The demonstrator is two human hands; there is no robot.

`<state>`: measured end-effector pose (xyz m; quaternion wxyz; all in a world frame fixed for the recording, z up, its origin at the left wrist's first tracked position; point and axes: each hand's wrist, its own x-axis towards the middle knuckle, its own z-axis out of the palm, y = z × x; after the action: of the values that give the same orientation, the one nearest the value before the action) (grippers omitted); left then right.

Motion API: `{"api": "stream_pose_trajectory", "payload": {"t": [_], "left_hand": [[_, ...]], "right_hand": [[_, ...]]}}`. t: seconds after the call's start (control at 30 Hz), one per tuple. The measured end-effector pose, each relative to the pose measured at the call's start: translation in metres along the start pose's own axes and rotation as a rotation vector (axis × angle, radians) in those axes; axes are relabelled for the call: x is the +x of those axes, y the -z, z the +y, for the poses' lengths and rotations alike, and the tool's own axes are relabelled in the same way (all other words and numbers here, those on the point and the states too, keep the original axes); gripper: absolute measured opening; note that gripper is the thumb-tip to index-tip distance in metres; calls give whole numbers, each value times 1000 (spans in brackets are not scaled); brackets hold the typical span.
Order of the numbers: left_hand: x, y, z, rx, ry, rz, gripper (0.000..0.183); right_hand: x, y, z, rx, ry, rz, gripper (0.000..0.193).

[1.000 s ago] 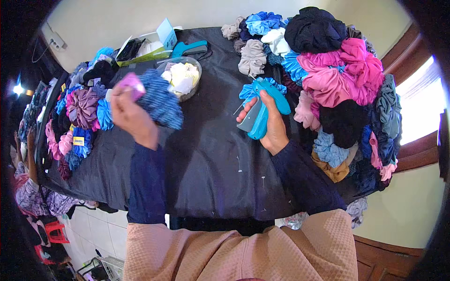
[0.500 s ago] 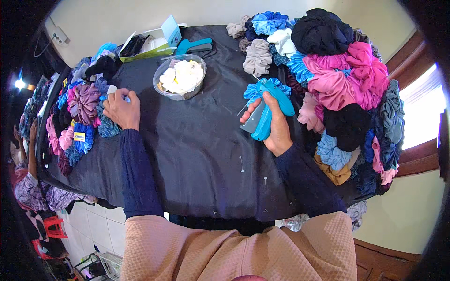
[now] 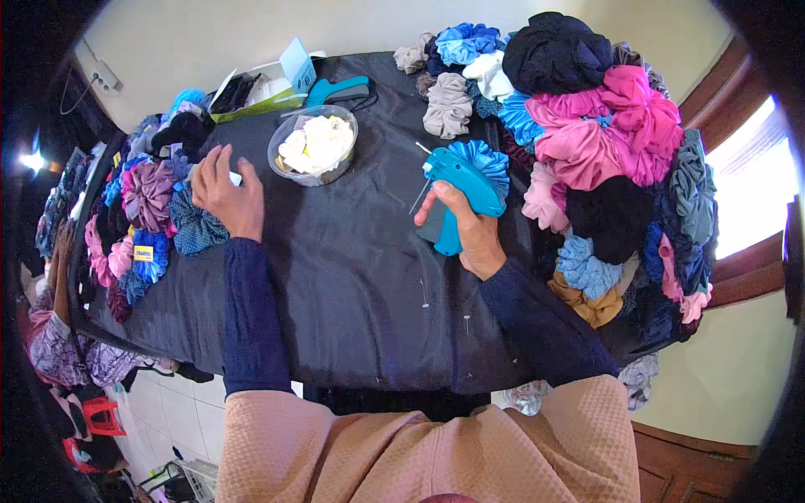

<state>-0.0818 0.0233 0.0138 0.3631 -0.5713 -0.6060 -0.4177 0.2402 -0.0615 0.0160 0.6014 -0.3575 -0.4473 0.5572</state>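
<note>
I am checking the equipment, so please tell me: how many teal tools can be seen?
2: a teal tagging gun in the right hand, and a teal-handled tool lying beside the open box. Others could be hidden from this view.

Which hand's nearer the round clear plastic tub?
Left. The left hand is close, to the lower left of the tub; the right hand, holding the teal plastic tagging gun, is farther off, to the tub's lower right.

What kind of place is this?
Perhaps a small workroom: there are heaps of scrunchies, a clear tub of pale bits, and a teal tagging gun in the right hand.
</note>
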Motion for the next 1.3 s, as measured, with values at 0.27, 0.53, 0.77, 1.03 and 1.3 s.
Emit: {"api": "stream_pose_trajectory", "payload": {"t": [0.27,0.53,0.77,1.03,1.3], "left_hand": [[-14,33,103,-667,-231,-205,25],[-39,29,127,-871,-223,-529,16],[-39,26,125,-952,2,-576,28],[-33,30,122,-994,-228,-630,46],[-34,29,111,-918,-183,-407,33]], "right_hand": [[7,3,3,75,125,394,28],[7,0,-6,-17,-22,330,27],[1,1,-10,84,-198,8,31],[-6,-5,-8,118,-211,-60,32],[-5,-5,-9,119,-193,56,41]]}}
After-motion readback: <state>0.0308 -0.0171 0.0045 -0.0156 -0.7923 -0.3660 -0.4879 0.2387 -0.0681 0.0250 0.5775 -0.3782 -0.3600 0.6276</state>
